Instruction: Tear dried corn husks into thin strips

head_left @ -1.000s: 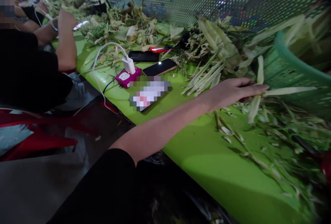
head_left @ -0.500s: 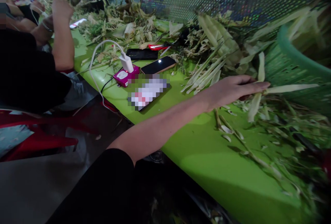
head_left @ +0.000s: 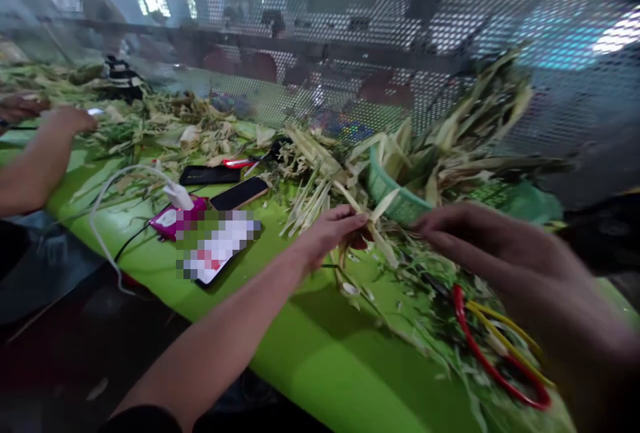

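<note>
My left hand (head_left: 333,236) pinches pale corn husk strips (head_left: 384,204) where they cross, their ends spreading out past the fingertips. My right hand (head_left: 505,266) is to the right of it, blurred. Its thumb and finger ends come close together, and whatever may be between them cannot be made out. Behind the hands stands a green perforated basket (head_left: 397,194) with large dry husks (head_left: 470,126) sticking out. Cut husk strips (head_left: 307,206) lie left of the basket. Below my right hand are red-handled scissors (head_left: 470,333) and yellow handles (head_left: 515,333).
On the green table (head_left: 320,366) are a lit phone (head_left: 225,246), two dark phones (head_left: 240,193) (head_left: 210,174), a red-handled tool (head_left: 239,162) and a purple power socket (head_left: 177,220) with a white charger. Husk scraps line the mesh barrier (head_left: 320,80). Another person's arm (head_left: 40,160) is at left.
My right hand has come into view from the right, near the husk strips. The view has swung right and up, showing more of the basket and the scissors. My left hand still grips the strips.
</note>
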A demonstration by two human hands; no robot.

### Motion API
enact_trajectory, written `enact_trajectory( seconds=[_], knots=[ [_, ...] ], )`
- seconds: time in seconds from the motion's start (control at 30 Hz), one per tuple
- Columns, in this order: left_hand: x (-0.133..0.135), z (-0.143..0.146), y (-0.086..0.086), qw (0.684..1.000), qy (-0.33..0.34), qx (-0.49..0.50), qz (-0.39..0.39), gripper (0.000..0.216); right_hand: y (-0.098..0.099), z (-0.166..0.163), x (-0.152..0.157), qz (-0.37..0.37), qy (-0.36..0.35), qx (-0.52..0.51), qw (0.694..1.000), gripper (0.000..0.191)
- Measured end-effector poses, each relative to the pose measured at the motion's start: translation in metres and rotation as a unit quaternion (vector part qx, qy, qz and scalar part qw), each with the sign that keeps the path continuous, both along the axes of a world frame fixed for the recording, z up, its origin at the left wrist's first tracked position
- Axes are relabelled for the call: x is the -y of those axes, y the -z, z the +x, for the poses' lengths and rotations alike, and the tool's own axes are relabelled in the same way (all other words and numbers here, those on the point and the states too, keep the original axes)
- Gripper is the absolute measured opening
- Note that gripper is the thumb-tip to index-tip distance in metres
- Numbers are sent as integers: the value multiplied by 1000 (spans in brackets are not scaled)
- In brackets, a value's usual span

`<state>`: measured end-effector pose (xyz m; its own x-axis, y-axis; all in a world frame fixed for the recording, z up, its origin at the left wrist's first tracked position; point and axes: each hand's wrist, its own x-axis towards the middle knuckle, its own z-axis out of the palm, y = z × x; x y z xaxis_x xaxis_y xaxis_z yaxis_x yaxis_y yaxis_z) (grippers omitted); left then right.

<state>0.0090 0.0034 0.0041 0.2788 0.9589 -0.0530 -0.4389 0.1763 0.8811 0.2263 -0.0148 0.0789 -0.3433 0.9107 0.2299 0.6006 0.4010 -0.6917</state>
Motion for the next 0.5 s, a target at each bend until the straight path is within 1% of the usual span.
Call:
enact_trajectory(
  seconds=[0.1, 0.23, 0.37, 0.5],
  knots=[
    [3, 1, -2, 1000, -6, 14, -8, 28, 6, -24, -23, -19, -22, 31, 999, 33],
    [5, 2, -1, 1000, -2, 20, -15, 25, 22, -31, -31, -84, -51, 59, 993, 39],
    [5, 4, 2, 999, 9, 33, -37, 27, 35, -31, -32, -138, -92, 6, 986, 41],
    [2, 6, 7, 998, 7, 38, -45, 30, 42, -33, -34, -161, -113, -45, 979, 40]
  ],
)
